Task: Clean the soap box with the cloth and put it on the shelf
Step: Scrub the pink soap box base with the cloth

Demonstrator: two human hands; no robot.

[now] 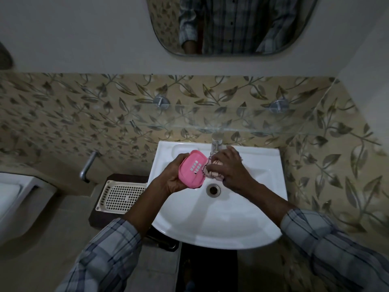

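A pink plastic soap box with white drain slots is tilted above the white sink. My left hand grips its left side and underside. My right hand is closed on a bunched pale pink cloth with a dark stitched edge, which touches the box's right rim. Both hands hover over the basin, just in front of the chrome tap. A clear glass shelf on two metal pegs runs along the leaf-patterned wall above the tap.
A cream perforated tray lies on a dark stand left of the sink. A metal pipe juts from the wall above it. A mirror hangs above the shelf. A white fixture sits at the far left. The drain is uncovered.
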